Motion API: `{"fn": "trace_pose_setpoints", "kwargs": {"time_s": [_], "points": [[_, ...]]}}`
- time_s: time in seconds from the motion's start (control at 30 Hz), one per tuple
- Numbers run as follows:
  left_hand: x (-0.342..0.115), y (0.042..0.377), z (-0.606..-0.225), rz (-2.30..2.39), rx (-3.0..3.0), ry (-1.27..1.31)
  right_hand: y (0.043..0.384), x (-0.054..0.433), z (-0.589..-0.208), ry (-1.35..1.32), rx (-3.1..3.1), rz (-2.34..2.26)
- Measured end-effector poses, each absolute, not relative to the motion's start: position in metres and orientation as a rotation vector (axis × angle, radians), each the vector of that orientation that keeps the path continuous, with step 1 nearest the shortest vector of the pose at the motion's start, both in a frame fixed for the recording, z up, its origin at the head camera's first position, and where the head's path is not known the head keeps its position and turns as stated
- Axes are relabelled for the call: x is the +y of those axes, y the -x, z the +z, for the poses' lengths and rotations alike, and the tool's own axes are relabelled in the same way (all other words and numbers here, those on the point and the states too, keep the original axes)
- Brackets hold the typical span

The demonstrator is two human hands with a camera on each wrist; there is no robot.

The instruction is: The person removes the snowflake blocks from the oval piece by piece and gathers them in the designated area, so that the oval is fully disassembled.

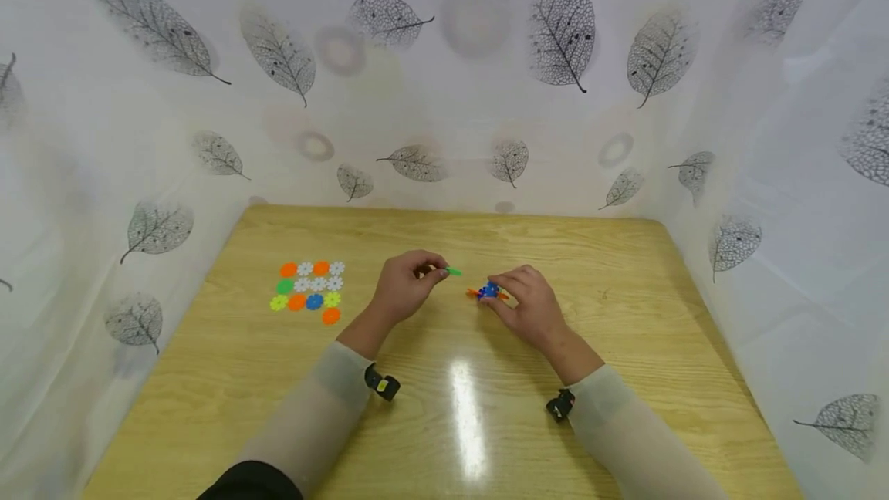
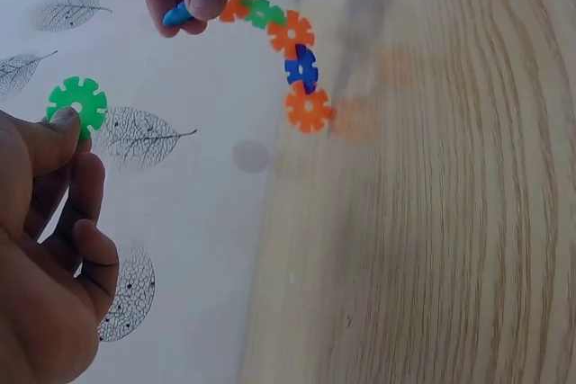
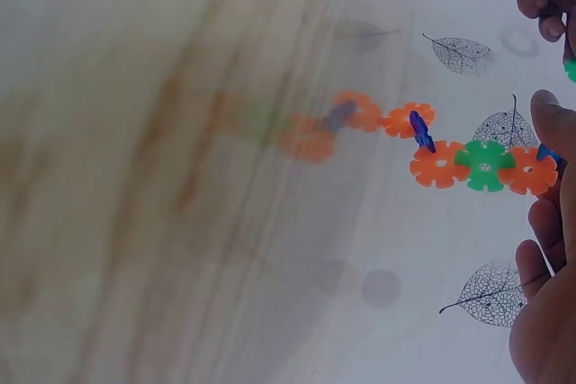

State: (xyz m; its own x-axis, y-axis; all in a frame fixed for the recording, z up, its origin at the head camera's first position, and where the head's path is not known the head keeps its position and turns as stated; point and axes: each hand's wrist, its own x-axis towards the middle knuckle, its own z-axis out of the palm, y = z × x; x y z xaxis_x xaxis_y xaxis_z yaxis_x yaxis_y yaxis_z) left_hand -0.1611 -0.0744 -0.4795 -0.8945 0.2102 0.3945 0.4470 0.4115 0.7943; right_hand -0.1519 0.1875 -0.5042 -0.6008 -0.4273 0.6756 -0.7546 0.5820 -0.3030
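In the head view my left hand [image 1: 410, 284] pinches a green notched plastic disc [image 1: 454, 271] by its edge, between thumb and fingers. The left wrist view shows this green disc [image 2: 88, 94] face-on, with slots around its rim. To its right, my right hand [image 1: 531, 307] holds one end of a chain of interlocked discs [image 3: 441, 166]. That chain alternates orange with green or blue pieces. Thumb and fingers grip it at a blue disc [image 2: 177, 14], partly covered by the fingertips. From there the chain hangs out, ending in an orange disc [image 2: 309, 109]. A gap separates the two hands.
Loose flower-shaped and round discs lie in rows at the left of the wooden table [image 1: 625, 268], among them an orange disc [image 1: 331, 316], a blue disc [image 1: 315, 302] and a white disc [image 1: 318, 284]. A leaf-patterned curtain [image 1: 444, 99] encloses the back and sides.
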Motion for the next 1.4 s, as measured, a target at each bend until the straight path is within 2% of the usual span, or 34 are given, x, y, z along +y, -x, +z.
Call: {"fn": "trace_pose_setpoints", "kwargs": {"time_s": [0.87,1.4], "points": [[-0.177,0.139,-0.498,-1.504,-2.656,0.152,0.148,0.191,-0.505,-0.950,-2.246,0.785],[-0.241,0.121,-0.509,-1.390,-2.728,0.016,0.150,0.193,-0.504,-0.935,-2.264,0.750]]}}
